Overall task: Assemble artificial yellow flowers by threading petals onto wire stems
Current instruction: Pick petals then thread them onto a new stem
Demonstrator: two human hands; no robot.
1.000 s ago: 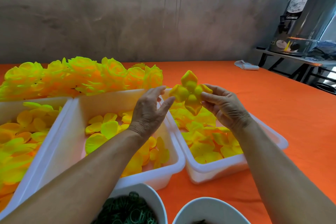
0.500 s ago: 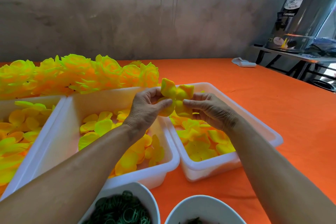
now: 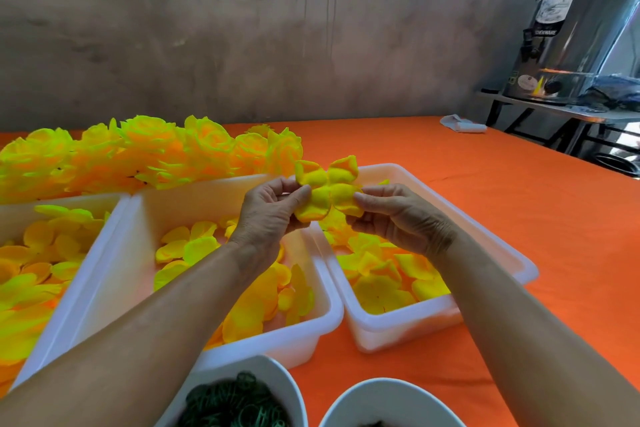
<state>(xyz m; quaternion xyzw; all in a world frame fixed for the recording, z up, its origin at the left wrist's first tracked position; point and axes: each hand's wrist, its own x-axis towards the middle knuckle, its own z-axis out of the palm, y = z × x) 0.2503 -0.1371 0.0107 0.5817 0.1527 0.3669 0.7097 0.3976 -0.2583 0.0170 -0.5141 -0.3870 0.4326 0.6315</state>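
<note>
Fingers [image 3: 302, 191] around four-lobed yellow petal [image 3: 325, 191]

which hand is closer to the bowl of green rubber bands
Left. The left hand is up above the bowl; the right hand is farther right, over the right-hand tray.

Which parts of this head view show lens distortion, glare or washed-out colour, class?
Head view: wide-angle bending tilts the steel urn at the right edge; glare streaks its side; the finished flowers glow oversaturated, petal edges lost; the petal piece between the left hand and right hand stays fairly sharp.
</note>
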